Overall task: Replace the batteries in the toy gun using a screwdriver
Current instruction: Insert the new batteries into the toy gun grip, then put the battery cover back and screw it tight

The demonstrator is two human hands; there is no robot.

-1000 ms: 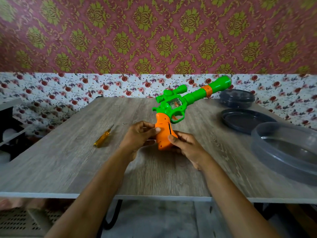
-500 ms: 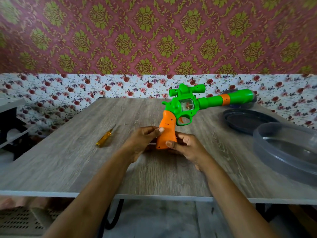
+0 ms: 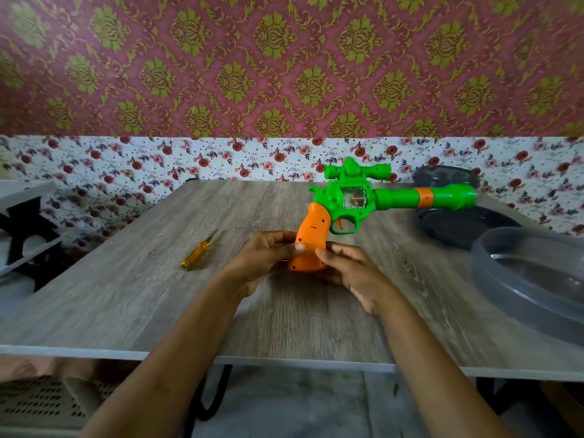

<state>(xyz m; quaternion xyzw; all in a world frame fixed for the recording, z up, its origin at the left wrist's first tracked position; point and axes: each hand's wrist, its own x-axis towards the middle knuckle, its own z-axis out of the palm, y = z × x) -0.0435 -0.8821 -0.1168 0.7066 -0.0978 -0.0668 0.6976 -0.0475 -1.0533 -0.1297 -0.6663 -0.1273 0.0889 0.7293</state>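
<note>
Toy gun point(image 3: 344, 200) is held above the table point(image 3: 126, 295), barrel pointing to the person's right, butt end low. Both hands are on its orange grip point(image 3: 311, 235). L hand point(image 3: 265, 257) fingers curl round the grip's left side w/ thumb across the face. R hand point(image 3: 350, 273) pinches the lower right edge. Screwdriver point(image 3: 197, 252) lies untouched, near, left of the gun. Dark lid point(image 3: 467, 226) sits below the barrel, clear tub point(image 3: 531, 279) right of the gun. Step, prob.: finding the battery-cover screw. Small dark dots on the grip face, maybe screw holes, too small to tell. Best bet: lay gun flat w/ screw side up, pin grip w/ R hand, free L hand for the screwdriver, and keep its tip square so the head doesn't strip.
</note>
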